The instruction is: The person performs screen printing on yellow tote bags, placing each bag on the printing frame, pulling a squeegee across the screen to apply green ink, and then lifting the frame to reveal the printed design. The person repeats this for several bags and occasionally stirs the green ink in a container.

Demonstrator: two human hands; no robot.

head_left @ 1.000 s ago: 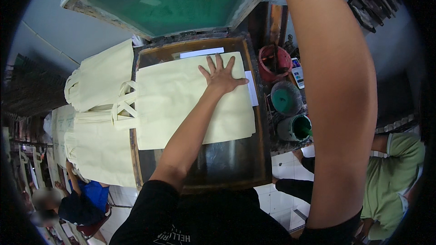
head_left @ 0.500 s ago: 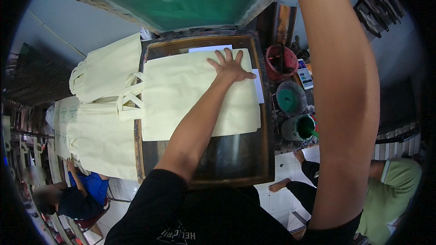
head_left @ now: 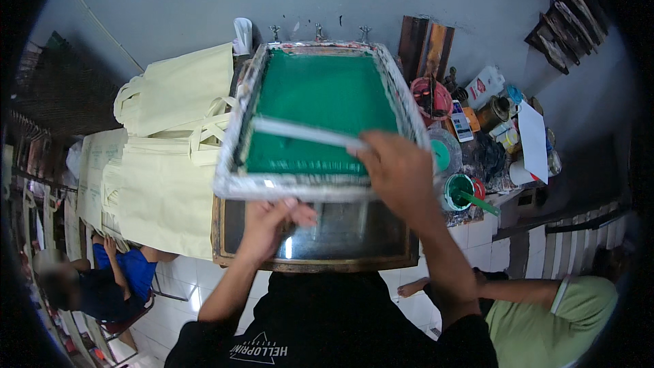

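A screen-printing frame (head_left: 228, 186) with a pale, ink-smeared rim lies lowered over the table in front of me. Green ink (head_left: 320, 88) covers its mesh. My right hand (head_left: 398, 167) grips one end of a pale squeegee (head_left: 306, 131), which stretches leftward across the inked screen, blurred by motion. By the frame's near edge is my left hand (head_left: 272, 221), fingers apart and holding nothing; whether it touches the rim I cannot tell. The cream tote bag's body is hidden under the frame, while its handles (head_left: 208, 138) stick out at the left.
Stacked cream tote bags (head_left: 167, 197) spread to the left. At the right stand a green ink tub (head_left: 458, 192) with a stirring stick, a red bucket (head_left: 431, 97), a phone (head_left: 462, 121) and several bottles. One person (head_left: 119, 266) sits at left; another (head_left: 565, 320) is close at right.
The raised screen has come down over the tote bag. My left hand has left the bag for the frame's near edge, and my right hand now holds the squeegee.
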